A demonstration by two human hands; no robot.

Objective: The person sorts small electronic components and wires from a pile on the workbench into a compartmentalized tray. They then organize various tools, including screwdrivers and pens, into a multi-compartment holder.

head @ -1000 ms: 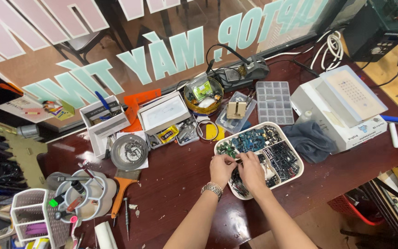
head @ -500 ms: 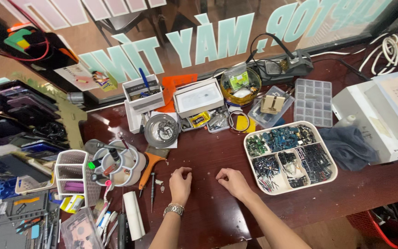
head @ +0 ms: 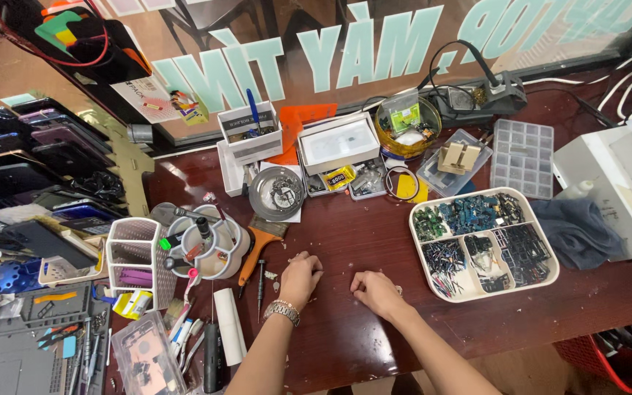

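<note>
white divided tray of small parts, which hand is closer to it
Right. The right hand rests on the table just left of the white divided tray; the left hand lies farther left, beside the orange-handled scraper.

Both hands, left hand (head: 300, 276) and right hand (head: 376, 291), rest loosely curled on the dark wooden tabletop (head: 374, 234).

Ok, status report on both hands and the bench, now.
Left hand flat on dark wooden table, fingers curled, holding nothing visible. Right hand likewise, empty. Nearest: small screwdriver left, white compartment tray of parts right. Nothing between the hands.
</note>
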